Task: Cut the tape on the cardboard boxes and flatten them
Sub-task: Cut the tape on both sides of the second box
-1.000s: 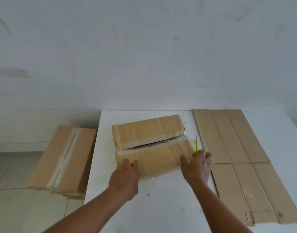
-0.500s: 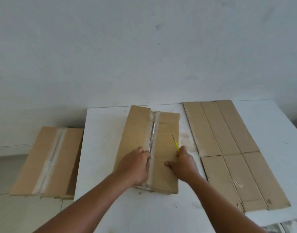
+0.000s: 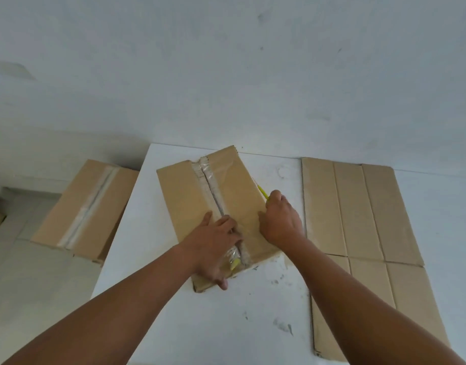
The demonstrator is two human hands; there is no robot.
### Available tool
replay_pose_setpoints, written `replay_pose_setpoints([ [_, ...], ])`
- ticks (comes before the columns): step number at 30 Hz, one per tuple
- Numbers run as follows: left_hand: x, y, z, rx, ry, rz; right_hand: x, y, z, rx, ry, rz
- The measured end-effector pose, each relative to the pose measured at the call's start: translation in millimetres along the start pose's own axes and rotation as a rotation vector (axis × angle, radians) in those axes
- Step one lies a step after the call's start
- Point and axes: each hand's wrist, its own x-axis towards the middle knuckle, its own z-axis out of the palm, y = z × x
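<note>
The cardboard box [image 3: 189,204] is lying on the white desk [image 3: 173,325] between its far and near edges. Its long axis and taped seam [image 3: 210,185] are running from the far edge toward the person, leaning slightly left.

The left hand [image 3: 216,246] is sitting on the near end of that seam. Its fingers [image 3: 233,229] are curling down into the slit, apparently hooking a flap edge, while the thumb is reaching the box's near edge. This hand is nearer the seam.

The right hand [image 3: 279,219] is resting on the right flap, its fingers closing round a thin yellow cutter [image 3: 263,193] that is pointing away, to the right of the seam.

The tape is looking glossy and wrinkled, and the board matte and creased. Flattened cardboard [image 3: 358,206] is lying along the desk's right edge. A second taped box [image 3: 86,206] is sitting beyond the left edge, lower down.
</note>
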Motion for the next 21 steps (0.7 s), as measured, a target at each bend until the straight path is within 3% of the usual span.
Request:
replay_pose_setpoints([
  [5,-2.1,3.0,-1.4,0.076,0.013,-0.048,-53.3,5.2,-2.9,0.248,-0.276,0.051],
  [11,-5.6,12.3,-5.0,0.038,0.043,-0.104,-100.2,13.5,3.2,0.106,-0.294,-0.154],
  [21,-6.3,12.9,-5.2,0.008,0.030,-0.117,-120.3,3.0,18.4,-0.108,-0.351,-0.153],
])
